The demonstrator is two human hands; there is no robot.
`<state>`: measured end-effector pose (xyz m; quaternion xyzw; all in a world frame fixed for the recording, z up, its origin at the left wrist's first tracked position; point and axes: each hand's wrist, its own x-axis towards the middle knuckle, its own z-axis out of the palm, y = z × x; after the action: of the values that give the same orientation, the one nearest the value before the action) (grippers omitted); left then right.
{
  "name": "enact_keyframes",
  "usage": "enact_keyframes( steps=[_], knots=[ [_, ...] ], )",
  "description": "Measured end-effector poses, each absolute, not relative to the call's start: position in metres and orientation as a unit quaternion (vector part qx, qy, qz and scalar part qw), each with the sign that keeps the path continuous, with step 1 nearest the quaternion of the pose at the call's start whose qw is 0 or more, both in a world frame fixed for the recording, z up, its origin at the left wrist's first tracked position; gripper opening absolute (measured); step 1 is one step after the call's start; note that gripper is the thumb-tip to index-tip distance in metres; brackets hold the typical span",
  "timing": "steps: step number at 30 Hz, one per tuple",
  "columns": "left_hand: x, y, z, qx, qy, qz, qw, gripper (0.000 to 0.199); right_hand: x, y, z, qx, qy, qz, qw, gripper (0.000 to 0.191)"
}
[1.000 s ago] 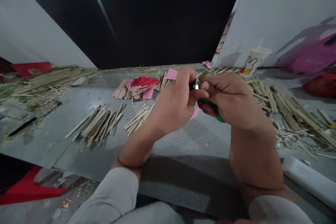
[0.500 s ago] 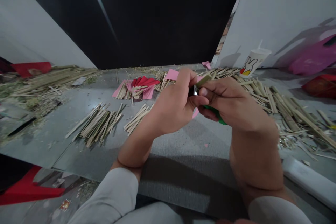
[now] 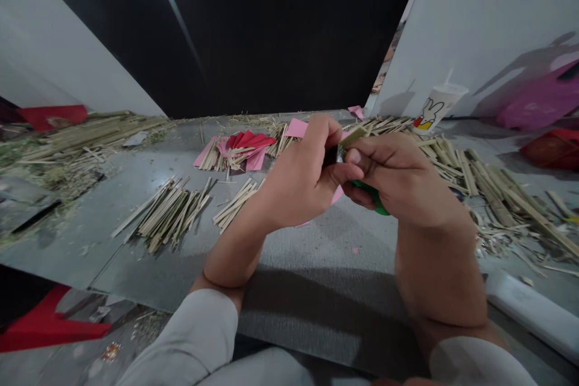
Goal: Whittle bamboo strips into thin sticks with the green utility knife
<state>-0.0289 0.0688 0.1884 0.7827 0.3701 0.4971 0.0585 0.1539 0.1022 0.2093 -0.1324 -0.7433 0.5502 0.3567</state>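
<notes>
Both of my hands meet over the middle of the table. My right hand [image 3: 404,178] is closed around a green-handled tool [image 3: 377,199], whose handle shows under the fingers. A flat, pale green-brown strip [image 3: 353,136], like split plant stem, pokes up at the right thumb and forefinger. Between the hands shows a small shiny metal part [image 3: 340,154]; its shape is mostly hidden. My left hand [image 3: 294,184] is closed, its thumb tip close to the right fingers and the metal. What lies inside the left fingers is in shadow and cannot be made out.
Cut strips lie in a bundle [image 3: 169,214] and a smaller pile [image 3: 237,202] at left. Behind are red folded paper [image 3: 248,140] and pink paper [image 3: 296,128]. Longer strips [image 3: 493,193], a lidded cup [image 3: 438,107] and a pink bag [image 3: 538,96] stand right. A black panel [image 3: 271,30] closes the back.
My hands stay together in nearly the same place, with only a slight shift of the fingers, the strip and the green handle. The things on the table have not moved.
</notes>
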Motion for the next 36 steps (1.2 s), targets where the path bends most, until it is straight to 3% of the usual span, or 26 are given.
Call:
enact_keyframes(
  steps=[7, 14, 20, 24, 31, 36],
  knots=[
    [-0.0271, 0.0701, 0.1830, 0.786, 0.335, 0.511, 0.094, 0.056, 0.1607, 0.1044, 0.2116, -0.115, -0.736, 0.584, 0.323, 0.030],
    [-0.0264, 0.0703, 0.1838, 0.779, 0.327, 0.530, 0.069, 0.055, 0.1579, 0.1024, 0.2099, -0.105, -0.742, 0.566, 0.344, 0.039],
    [-0.0254, 0.0728, 0.1840, 0.771, 0.347, 0.535, 0.004, 0.051, 0.1565, 0.0989, 0.2125, -0.133, -0.783, 0.455, 0.403, 0.043],
    [-0.0275, 0.0754, 0.1838, 0.764, 0.375, 0.524, 0.020, 0.052, 0.1563, 0.0973, 0.2115, -0.172, -0.786, 0.399, 0.440, 0.042],
    [-0.0319, 0.0708, 0.1889, 0.806, 0.329, 0.484, 0.086, 0.050, 0.1568, 0.1034, 0.2115, -0.085, -0.790, 0.502, 0.341, 0.042],
    [-0.0309, 0.0692, 0.1889, 0.806, 0.340, 0.479, 0.066, 0.047, 0.1565, 0.1020, 0.2123, -0.099, -0.782, 0.510, 0.345, 0.041]
  ],
)
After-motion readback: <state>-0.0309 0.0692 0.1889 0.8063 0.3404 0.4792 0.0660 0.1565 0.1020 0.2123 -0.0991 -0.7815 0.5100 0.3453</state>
